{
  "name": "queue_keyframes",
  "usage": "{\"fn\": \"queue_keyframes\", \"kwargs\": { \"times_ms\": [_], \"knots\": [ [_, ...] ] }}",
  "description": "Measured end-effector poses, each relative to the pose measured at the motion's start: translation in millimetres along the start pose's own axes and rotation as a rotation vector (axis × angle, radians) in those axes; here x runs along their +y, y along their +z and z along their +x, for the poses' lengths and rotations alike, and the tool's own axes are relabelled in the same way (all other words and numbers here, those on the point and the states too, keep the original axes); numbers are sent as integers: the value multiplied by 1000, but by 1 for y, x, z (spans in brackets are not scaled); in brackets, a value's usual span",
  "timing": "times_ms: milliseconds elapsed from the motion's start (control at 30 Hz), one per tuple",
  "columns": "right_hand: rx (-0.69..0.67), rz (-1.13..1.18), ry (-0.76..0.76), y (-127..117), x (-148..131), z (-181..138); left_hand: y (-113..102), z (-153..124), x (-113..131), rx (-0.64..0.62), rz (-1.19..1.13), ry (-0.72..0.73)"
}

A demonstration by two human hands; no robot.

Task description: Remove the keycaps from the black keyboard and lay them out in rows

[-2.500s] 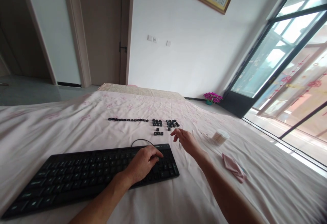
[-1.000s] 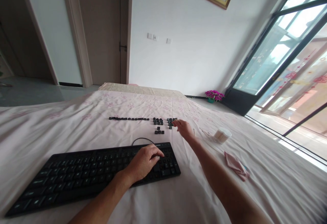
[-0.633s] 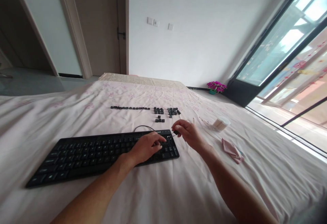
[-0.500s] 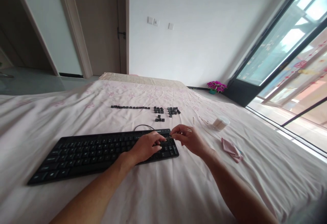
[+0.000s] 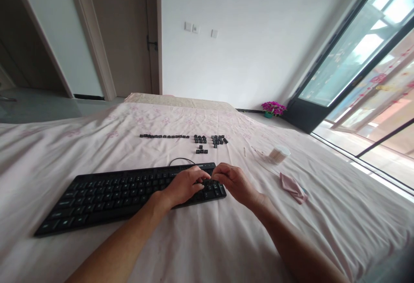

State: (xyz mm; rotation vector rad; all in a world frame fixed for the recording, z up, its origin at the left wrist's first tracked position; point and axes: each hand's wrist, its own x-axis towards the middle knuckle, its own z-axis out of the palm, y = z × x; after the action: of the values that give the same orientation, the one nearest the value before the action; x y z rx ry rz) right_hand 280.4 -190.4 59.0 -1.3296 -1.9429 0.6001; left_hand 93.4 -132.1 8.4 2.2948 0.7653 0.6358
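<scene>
A black keyboard (image 5: 113, 190) lies on a pink sheet in front of me. My left hand (image 5: 183, 185) rests on its right end, fingers loosely bent over the keys and holding nothing. My right hand (image 5: 231, 181) is beside it at the number pad, with the fingertips pressed together and down on the keys. The small black keycap it pinches is hidden under the fingers. Beyond the keyboard lie loose keycaps: a long row (image 5: 163, 136) and two small clusters (image 5: 200, 140) (image 5: 218, 140).
A round tub of cotton swabs (image 5: 278, 154) and a few loose swabs lie at the right, with a folded pink cloth (image 5: 293, 187) nearer me. The keyboard cable (image 5: 179, 160) loops behind the keyboard. A glass door (image 5: 355, 59) stands to the right, and potted flowers (image 5: 273, 108) on the floor.
My right hand reached to the far keycap cluster, pinched one keycap and carried it back to the number pad, where it now presses down. My left hand stayed on the keyboard.
</scene>
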Motion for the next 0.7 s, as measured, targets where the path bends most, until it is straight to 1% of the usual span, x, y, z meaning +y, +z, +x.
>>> {"fn": "queue_keyframes", "kwargs": {
  "times_ms": [100,267,367,433,533,600,700],
  "knots": [
    [-17,14,-5,-1,-1,-1,-2,4,2,-35,54,8],
    [-40,10,-27,0,-1,-2,-2,14,8,-104,143,71],
    [-72,10,-86,3,1,-1,2,17,4,-100,114,43],
    [-84,25,-89,5,4,-1,6,18,-1,-99,72,40],
    [-99,51,-81,10,10,-1,10,18,-7,-93,24,73],
    [-90,56,-112,16,15,-3,11,17,-7,-77,16,90],
    [-1,77,-162,26,23,-6,12,17,-2,-40,14,82]
  ]
}}
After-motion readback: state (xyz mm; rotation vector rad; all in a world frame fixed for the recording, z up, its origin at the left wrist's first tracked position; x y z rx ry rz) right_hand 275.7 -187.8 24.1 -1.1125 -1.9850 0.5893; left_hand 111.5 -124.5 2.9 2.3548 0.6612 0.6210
